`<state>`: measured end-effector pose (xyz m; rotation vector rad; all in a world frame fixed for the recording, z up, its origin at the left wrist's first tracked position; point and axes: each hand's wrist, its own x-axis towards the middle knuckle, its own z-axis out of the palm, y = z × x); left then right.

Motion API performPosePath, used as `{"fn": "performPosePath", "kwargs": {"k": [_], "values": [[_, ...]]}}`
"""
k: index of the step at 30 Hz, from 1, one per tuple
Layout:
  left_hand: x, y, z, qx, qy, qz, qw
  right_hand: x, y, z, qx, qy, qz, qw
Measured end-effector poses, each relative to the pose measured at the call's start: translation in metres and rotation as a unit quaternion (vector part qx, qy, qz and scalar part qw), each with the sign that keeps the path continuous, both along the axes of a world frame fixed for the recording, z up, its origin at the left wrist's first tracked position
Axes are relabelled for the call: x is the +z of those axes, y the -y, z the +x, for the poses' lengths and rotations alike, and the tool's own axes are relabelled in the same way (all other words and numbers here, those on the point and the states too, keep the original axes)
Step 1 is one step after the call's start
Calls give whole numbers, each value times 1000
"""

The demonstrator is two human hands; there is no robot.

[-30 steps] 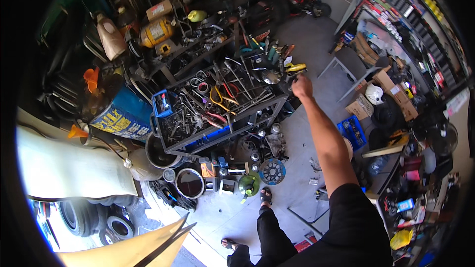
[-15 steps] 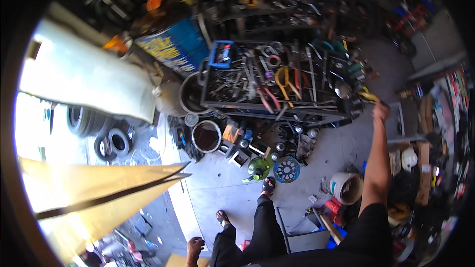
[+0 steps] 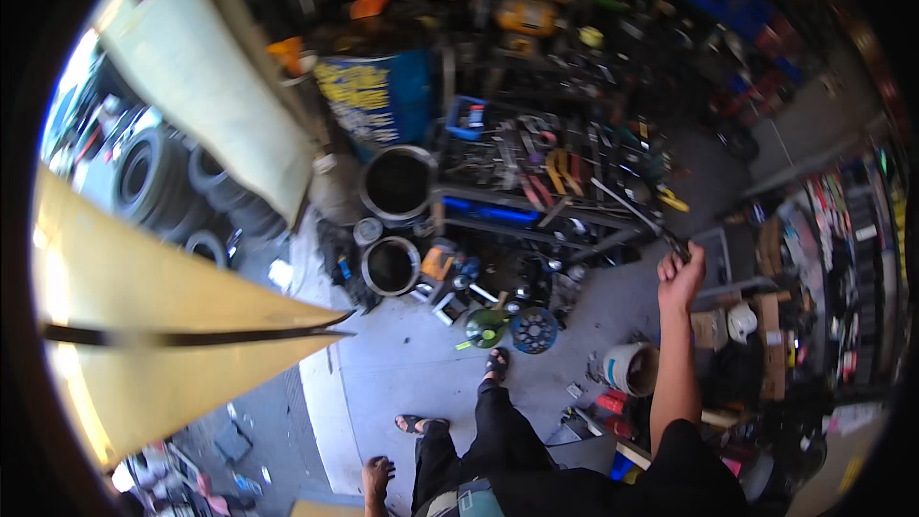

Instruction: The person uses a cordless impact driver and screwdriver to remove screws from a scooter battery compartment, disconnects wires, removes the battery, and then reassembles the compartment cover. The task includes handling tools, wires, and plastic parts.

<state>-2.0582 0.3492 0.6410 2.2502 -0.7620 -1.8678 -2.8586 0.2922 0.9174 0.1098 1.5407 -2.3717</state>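
My right hand (image 3: 681,275) is raised at arm's length on the right, closed around the end of a long thin metal rod (image 3: 632,213). The rod slants up and left toward the tool rack (image 3: 498,215), which is crowded with pliers, wrenches and other hand tools. My left hand (image 3: 377,475) hangs low beside my legs, fingers apart, with nothing seen in it. My sandalled feet (image 3: 495,360) stand on the concrete floor in front of the rack.
A blue drum (image 3: 383,96) and two dark round buckets (image 3: 397,182) (image 3: 390,265) stand left of the rack. Tyres (image 3: 144,172) lie at far left under a yellow canopy (image 3: 144,325). A white bucket (image 3: 630,369), a green disc (image 3: 486,327) and a blue disc (image 3: 533,330) sit near my feet.
The view has swung left and down. My right hand has drawn back from the rack's right end and now grips the thin rod.
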Motion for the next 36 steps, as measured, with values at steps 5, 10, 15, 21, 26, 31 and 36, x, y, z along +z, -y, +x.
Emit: {"fn": "performPosePath", "kwargs": {"k": [5, 10, 15, 21, 26, 31, 36], "values": [[-12, -8, 49, 2, 25, -94, 995, -54, 33, 208, 286, 218, -24, 933], [11, -27, 138, -47, 80, -165, 982, -122, 68, 491, 639, 423, 149, 625], [4, -58, 267, 31, 155, -151, 976, -156, 108, 753, 873, 81, 382, 292], [-45, -52, 347, 128, 168, -161, 964, -187, 169, 964, 764, -575, 287, 51], [-36, 27, 428, 132, 51, -173, 975, -207, 239, 1123, 735, -585, 336, -65], [32, 144, 584, -69, 106, -246, 961, -195, 330, 1247, 752, -543, 350, -132], [77, 261, 735, 43, 83, -197, 976, -196, 423, 1374, 750, -572, 310, -119]]}}
